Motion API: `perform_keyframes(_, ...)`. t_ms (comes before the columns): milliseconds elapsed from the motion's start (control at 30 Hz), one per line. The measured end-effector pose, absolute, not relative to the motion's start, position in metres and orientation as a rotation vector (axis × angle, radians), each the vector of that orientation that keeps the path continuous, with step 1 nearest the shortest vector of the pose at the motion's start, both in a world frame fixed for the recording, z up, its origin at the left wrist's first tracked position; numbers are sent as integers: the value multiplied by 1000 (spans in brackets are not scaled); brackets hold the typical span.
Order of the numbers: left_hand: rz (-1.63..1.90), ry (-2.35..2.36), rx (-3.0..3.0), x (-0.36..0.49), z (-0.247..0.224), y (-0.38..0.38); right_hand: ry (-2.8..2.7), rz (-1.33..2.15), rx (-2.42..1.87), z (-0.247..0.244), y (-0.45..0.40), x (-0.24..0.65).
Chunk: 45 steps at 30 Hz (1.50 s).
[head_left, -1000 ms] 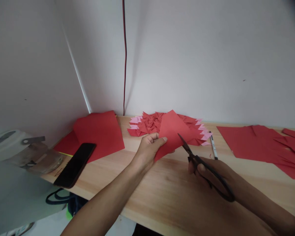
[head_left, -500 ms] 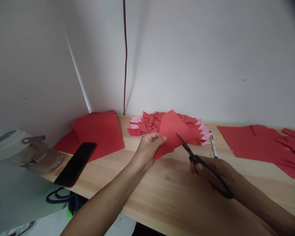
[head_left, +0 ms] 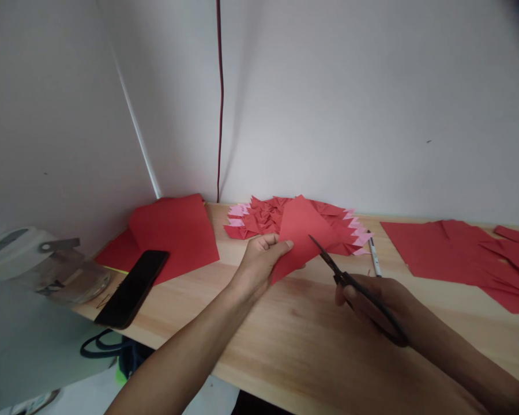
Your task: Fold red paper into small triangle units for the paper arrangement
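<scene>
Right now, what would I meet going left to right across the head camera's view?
White-lidded clear container → black phone → hanging dark red cable → left hand → scissors → red paper pieces at far right. Overlapping items are left out.

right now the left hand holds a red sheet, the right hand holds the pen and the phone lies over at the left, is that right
Not quite: the head view shows the right hand holding scissors; the pen lies on the table. The rest stands: left hand on a red sheet, phone at the left.
</scene>
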<state>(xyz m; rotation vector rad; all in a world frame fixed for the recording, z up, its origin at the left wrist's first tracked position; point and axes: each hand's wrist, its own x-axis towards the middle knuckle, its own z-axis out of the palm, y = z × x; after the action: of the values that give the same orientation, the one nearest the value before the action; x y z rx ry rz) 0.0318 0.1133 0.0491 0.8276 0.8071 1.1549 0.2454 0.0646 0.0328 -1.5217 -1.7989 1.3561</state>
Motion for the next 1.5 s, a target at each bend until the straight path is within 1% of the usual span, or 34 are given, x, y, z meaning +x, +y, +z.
perform_keyframes(233, 1133, 800, 831, 31, 47, 114, -1871, 1374, -1363, 41, 58, 244)
perform_keyframes(433, 1084, 780, 828, 32, 50, 110, -1911, 1335, -1304, 30, 62, 247)
perform_keyframes(767, 1052, 759, 825, 34, 47, 108, -1928, 1301, -1374, 38, 61, 244)
perform_keyframes(1033, 1045, 751, 819, 33, 47, 109, -1847, 1336, -1443, 26, 63, 247)
perform_keyframes(1333, 1044, 746, 800, 33, 45, 109, -1879, 1286, -1472, 31, 60, 241)
perform_keyframes(1500, 1045, 751, 797, 34, 45, 110, -1826, 1349, -1516, 25, 64, 243)
